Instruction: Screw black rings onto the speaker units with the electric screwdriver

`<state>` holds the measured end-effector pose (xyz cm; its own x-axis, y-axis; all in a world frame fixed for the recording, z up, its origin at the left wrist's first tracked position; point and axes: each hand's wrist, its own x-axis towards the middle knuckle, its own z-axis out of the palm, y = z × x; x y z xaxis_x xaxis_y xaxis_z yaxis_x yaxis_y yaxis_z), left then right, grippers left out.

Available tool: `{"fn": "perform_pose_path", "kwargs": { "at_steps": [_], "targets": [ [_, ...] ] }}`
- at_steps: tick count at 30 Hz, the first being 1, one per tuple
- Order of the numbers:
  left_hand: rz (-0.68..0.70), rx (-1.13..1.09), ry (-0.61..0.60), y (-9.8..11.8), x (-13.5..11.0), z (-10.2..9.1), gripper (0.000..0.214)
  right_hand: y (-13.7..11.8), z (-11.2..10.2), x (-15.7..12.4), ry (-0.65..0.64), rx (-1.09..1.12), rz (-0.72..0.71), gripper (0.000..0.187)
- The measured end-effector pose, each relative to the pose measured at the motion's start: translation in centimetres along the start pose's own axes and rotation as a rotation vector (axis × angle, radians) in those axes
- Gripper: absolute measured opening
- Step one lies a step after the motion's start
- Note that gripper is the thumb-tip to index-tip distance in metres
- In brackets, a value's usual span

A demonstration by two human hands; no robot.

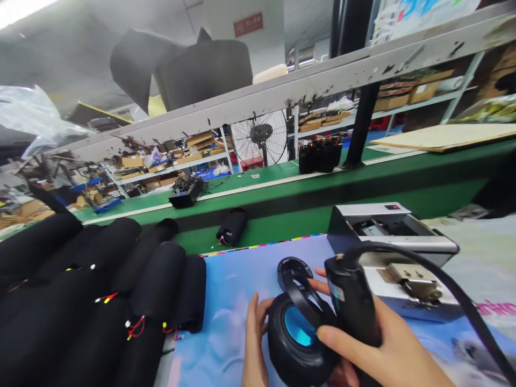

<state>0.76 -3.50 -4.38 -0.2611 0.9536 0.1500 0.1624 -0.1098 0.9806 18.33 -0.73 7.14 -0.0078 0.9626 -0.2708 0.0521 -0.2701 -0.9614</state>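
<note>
Where the right hand [387,349] grips the tool [350,301], its tip is hidden.

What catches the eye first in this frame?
At bottom centre, the left hand steadies a round black speaker with a blue centre while the right hand grips a black corded tool beside it. To the left lies a heap of black fabric-covered cylinders with red and yellow wires; a green conveyor runs behind.
</note>
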Motion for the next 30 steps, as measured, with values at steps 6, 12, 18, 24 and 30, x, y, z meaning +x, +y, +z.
{"fn": "perform_pose_path", "kwargs": {
  "at_steps": [6, 12, 18, 24, 30],
  "targets": [
    [0.08, -0.014, 0.004, 1.7, -0.2, 1.1, 0.106, 0.2, -2.3, 0.7, -0.121, -0.404, -0.211, 0.081],
    [-0.055, -0.092, 0.11, 2.0, -1.3, 3.8, 0.125, -1.2, -2.3, 0.0, -0.251, -0.596, -0.334, 0.073],
    [-0.115, -0.234, 0.106, 0.9, -1.8, 2.8, 0.143, -2.4, -2.5, 0.1, -0.308, -0.466, -0.155, 0.097],
    [0.052, -0.499, -0.188, 2.8, -1.5, -0.2, 0.084, -2.6, -2.8, 0.8, -0.383, -0.43, -0.052, 0.091],
    [-0.045, -0.687, -0.266, 4.4, -0.5, -0.6, 0.056, -1.9, -2.3, 0.7, -0.323, -0.292, 0.005, 0.09]
  ]
}}
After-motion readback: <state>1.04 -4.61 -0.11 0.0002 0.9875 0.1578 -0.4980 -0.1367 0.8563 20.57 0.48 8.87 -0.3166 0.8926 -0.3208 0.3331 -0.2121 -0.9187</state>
